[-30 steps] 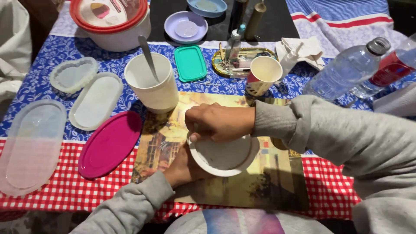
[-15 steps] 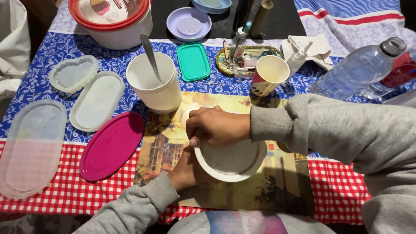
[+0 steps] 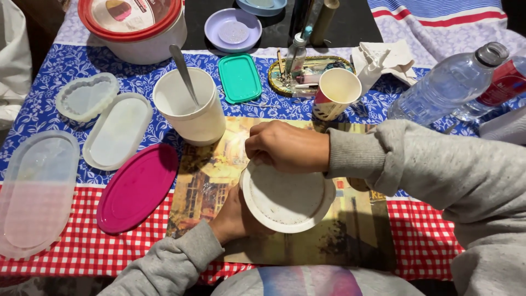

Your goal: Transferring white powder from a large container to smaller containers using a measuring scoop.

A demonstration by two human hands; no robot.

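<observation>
Since 1 second ago, both hands have drifted slightly right with the round white lid [image 3: 287, 198], which now sits further over the picture mat [image 3: 219, 164]. At present the left hand [image 3: 235, 219] cups the lid's lower-left rim from beneath, grasping it, while the right hand [image 3: 286, 147] curls clenched onto its upper-left edge. Just above stands the white tub [image 3: 192, 107] with a spoon; the pink oval lid [image 3: 137, 186] lies left, well apart. Open bench room remains at the mat's lower right.
</observation>
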